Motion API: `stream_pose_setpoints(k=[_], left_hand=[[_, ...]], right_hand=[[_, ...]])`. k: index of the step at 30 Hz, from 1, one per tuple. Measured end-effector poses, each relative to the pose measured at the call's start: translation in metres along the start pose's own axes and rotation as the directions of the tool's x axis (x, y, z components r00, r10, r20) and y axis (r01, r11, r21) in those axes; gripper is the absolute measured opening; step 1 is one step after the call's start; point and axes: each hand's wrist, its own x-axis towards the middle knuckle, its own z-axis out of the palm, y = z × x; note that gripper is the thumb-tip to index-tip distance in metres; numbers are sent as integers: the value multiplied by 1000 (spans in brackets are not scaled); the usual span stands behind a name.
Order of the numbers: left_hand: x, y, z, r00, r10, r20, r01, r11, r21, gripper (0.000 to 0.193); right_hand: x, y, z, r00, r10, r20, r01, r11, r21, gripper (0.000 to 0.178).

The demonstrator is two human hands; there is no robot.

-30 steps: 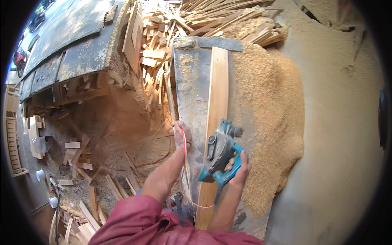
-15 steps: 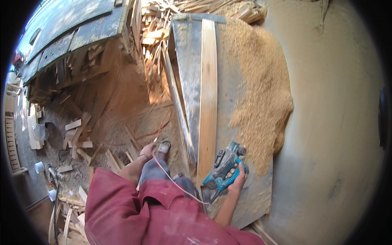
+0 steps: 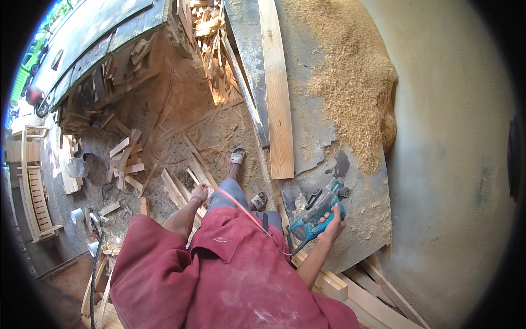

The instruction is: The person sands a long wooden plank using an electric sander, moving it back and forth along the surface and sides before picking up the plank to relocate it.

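- Nearest, at six o'clock from the middle of the view, the loose maroon shirt (image 3: pixel 241 285) is soft, creased cloth with pale dusty smears.
- At four o'clock, the right hand (image 3: pixel 334 222) has its fingers wrapped around the looped teal handle of a power planer (image 3: pixel 320 208), a blocky tool of teal and dark grey casing with a round knob at its upper end. I cannot tell whether its base touches the surface below.
- At eight o'clock, the left hand (image 3: pixel 200 192) has its fingers curled closed around a thin, smooth pink cord (image 3: pixel 246 213), which slants over the shirt toward the planer.
- Under the planer lies a flat grey bench top (image 3: pixel 359 230), scuffed and blotched, with ragged patches of dust.
- At five o'clock, squared timber boards (image 3: pixel 356 293) lie at a slant beside the bench top's lower edge.
- At twelve o'clock, a long, straight-edged plank (image 3: pixel 279 120) with pale, streaked grain rests on the bench top, its square end just above the planer.
- Between one and two o'clock spreads a fluffy, crumbly heap of tan wood shavings (image 3: pixel 356 88).
- Just below the middle, two sandalled feet (image 3: pixel 238 156) stand on the gritty ground.
- At nine o'clock, blocky offcuts (image 3: pixel 130 159) lie crisscrossed; farther out stands a pale slatted wooden frame (image 3: pixel 38 197).
- At eleven o'clock, splintery scrap wood (image 3: pixel 208 27) is jumbled.
- At ten o'clock, a weathered grey tabletop (image 3: pixel 118 27) shows overlapping sheets.
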Motion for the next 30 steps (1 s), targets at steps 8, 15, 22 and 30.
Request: stream_pose_setpoints(k=[8, 15, 22, 30], left_hand=[[-16, 138, -13, 994, 49, -100, -46, 999, 30, 50], [-37, 50, 13, 988, -118, -104, 121, 992, 21, 55], [-71, -36, 58, 958, -272, -95, 277, 960, 43, 57], [-63, -41, 56, 917, -371, -144, 360, 928, -100, 57]], right_hand=[[-10, 38, -9, 974, -120, 192, 180, 925, -334, 38], [-16, 81, 29, 725, -358, 589, 669, 569, -477, 44], [-34, 96, 67, 673, -281, 684, 708, 512, -487, 43], [-32, 86, 93, 676, -295, 675, 710, 504, -491, 42]])
